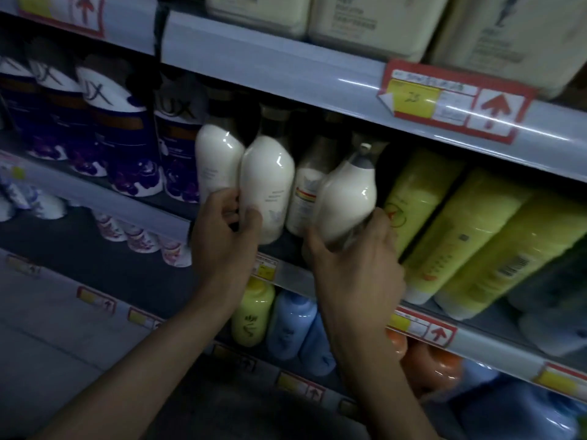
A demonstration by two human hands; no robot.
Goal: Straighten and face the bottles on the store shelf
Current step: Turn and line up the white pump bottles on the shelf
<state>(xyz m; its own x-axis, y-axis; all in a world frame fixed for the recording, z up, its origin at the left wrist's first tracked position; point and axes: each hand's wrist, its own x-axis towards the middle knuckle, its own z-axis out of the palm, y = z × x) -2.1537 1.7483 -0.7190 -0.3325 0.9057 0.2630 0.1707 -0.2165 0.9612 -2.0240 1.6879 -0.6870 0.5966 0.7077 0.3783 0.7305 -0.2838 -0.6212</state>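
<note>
Several white bottles with dark caps stand on the middle shelf (286, 274). My left hand (222, 230) grips the base of the second white bottle (266, 179), thumb on its front, beside the leftmost white bottle (216, 163). My right hand (352, 258) holds the bottom of a white bottle with a grey pump cap (346, 198), tilted and pulled forward of the row. Behind it stands a white bottle with a red and yellow label (305, 198), partly hidden.
Purple and white Lux bottles (127, 138) fill the shelf to the left. Yellow-green bottles (460, 236) lean at the right. Large cream bottles (381, 23) sit on the shelf above. Yellow, blue and orange bottles (286, 325) stand below. Price tags (457, 103) line the shelf edges.
</note>
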